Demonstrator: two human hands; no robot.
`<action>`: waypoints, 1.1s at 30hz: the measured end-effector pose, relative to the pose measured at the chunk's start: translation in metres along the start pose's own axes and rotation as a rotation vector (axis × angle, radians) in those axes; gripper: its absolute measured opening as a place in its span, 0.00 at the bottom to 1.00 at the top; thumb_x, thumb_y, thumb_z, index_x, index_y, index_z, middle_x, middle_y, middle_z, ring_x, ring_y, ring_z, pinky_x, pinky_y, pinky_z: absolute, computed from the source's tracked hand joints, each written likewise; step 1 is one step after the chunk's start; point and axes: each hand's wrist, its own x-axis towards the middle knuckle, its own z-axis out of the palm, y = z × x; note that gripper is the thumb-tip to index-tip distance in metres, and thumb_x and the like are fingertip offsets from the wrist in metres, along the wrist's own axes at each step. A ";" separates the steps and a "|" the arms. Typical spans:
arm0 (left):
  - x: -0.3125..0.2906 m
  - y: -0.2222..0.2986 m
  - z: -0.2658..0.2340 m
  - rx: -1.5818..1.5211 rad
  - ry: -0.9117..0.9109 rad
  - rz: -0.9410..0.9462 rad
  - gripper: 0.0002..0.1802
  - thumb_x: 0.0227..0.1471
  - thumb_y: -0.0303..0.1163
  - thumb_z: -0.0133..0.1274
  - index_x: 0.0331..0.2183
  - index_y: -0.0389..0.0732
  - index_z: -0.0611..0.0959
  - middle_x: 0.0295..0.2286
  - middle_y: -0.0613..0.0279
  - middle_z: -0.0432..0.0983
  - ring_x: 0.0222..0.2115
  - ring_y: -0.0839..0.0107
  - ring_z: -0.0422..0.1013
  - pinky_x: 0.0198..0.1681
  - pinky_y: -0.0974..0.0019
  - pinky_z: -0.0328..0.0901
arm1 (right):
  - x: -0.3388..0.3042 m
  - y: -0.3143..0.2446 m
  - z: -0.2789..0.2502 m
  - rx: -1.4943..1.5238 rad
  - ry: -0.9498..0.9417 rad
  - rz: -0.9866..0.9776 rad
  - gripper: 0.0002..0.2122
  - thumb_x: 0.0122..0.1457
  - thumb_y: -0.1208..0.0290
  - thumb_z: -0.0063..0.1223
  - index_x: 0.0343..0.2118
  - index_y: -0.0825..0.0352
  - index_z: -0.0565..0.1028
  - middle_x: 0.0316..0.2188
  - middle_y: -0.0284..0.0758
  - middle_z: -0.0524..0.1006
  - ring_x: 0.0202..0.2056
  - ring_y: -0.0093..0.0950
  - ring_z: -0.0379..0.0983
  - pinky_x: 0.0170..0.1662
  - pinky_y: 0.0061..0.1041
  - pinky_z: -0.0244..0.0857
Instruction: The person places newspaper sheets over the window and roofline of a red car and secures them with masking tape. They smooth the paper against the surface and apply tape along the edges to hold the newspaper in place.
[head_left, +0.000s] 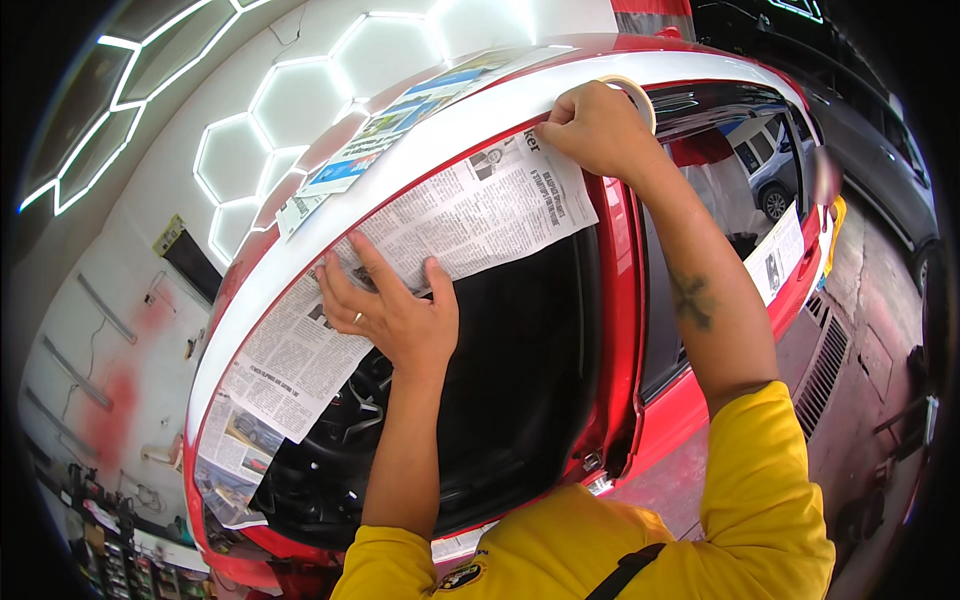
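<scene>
Sheets of newspaper (450,220) hang along the upper edge of a red car's door opening, below a white curved band (400,180) on the roof side. My left hand (392,305) lies against the newspaper near the band, fingers spread, holding nothing. Farther right, my right hand (605,130) is closed at the newspaper's upper right end, its thumb and fingers bent together by the red edge. A roll of pale masking tape (643,101) shows partly behind that hand, which seems to hold it; the hand hides the rest.
More newspaper (385,130) lies on the roof beyond the band. The dark car interior (500,350) shows through the opening. On the right is a red rear door (670,415) with a sheet (775,255) at its window. A grey car (870,150) stands beyond, near a floor grate (822,375).
</scene>
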 end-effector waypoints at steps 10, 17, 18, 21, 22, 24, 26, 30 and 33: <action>0.000 0.001 0.004 0.016 0.013 0.035 0.54 0.59 0.48 0.64 0.75 0.31 0.59 0.68 0.29 0.46 0.70 0.33 0.41 0.69 0.26 0.40 | 0.001 0.006 0.009 0.011 0.071 -0.033 0.16 0.55 0.60 0.67 0.28 0.72 0.86 0.21 0.46 0.83 0.24 0.36 0.82 0.35 0.35 0.76; 0.008 0.012 0.016 0.019 0.045 0.156 0.52 0.64 0.56 0.58 0.72 0.27 0.63 0.66 0.33 0.54 0.69 0.34 0.47 0.68 0.26 0.43 | 0.001 -0.002 0.009 0.000 0.068 0.013 0.12 0.52 0.63 0.67 0.29 0.68 0.88 0.26 0.49 0.86 0.30 0.44 0.85 0.42 0.40 0.79; 0.009 0.015 0.019 0.015 0.030 0.177 0.52 0.64 0.57 0.58 0.72 0.27 0.64 0.67 0.34 0.54 0.69 0.35 0.47 0.68 0.26 0.43 | 0.001 0.001 0.011 0.006 0.089 0.001 0.13 0.53 0.62 0.67 0.29 0.70 0.88 0.25 0.48 0.85 0.28 0.41 0.84 0.40 0.38 0.78; 0.009 0.017 0.031 0.030 0.000 0.250 0.52 0.64 0.59 0.57 0.72 0.29 0.65 0.67 0.35 0.55 0.70 0.37 0.48 0.68 0.28 0.43 | 0.000 0.008 0.017 0.027 0.135 -0.033 0.16 0.56 0.59 0.68 0.28 0.72 0.87 0.21 0.45 0.83 0.24 0.36 0.82 0.35 0.35 0.76; 0.011 0.016 0.031 0.041 -0.003 0.278 0.51 0.64 0.60 0.57 0.72 0.30 0.66 0.68 0.35 0.56 0.70 0.39 0.49 0.68 0.28 0.43 | -0.002 0.008 0.018 0.036 0.139 -0.040 0.16 0.56 0.58 0.68 0.28 0.71 0.87 0.21 0.45 0.83 0.24 0.36 0.82 0.35 0.35 0.76; 0.013 0.015 0.031 0.059 -0.015 0.328 0.51 0.64 0.60 0.57 0.71 0.31 0.68 0.68 0.37 0.58 0.71 0.41 0.50 0.69 0.29 0.43 | -0.002 0.010 0.019 0.038 0.144 -0.049 0.16 0.56 0.58 0.68 0.28 0.71 0.87 0.22 0.45 0.83 0.25 0.37 0.82 0.35 0.35 0.76; 0.017 0.018 0.031 0.065 -0.032 0.392 0.50 0.63 0.61 0.58 0.71 0.32 0.69 0.68 0.38 0.60 0.72 0.44 0.51 0.69 0.30 0.43 | -0.001 0.011 0.018 0.029 0.152 -0.058 0.16 0.56 0.58 0.68 0.28 0.71 0.87 0.22 0.45 0.84 0.26 0.37 0.82 0.36 0.36 0.76; 0.028 0.030 0.042 0.036 -0.061 0.523 0.50 0.61 0.62 0.59 0.70 0.35 0.72 0.69 0.41 0.61 0.73 0.49 0.52 0.71 0.33 0.43 | -0.007 0.009 0.020 -0.036 0.243 -0.055 0.17 0.56 0.57 0.72 0.30 0.69 0.83 0.22 0.45 0.83 0.28 0.43 0.82 0.36 0.41 0.75; 0.041 0.045 0.051 0.012 -0.106 0.615 0.48 0.60 0.63 0.60 0.72 0.46 0.71 0.72 0.42 0.59 0.75 0.49 0.51 0.74 0.36 0.41 | -0.023 0.014 0.014 -0.175 0.425 -0.132 0.17 0.58 0.56 0.73 0.35 0.66 0.79 0.22 0.44 0.81 0.29 0.48 0.83 0.36 0.47 0.74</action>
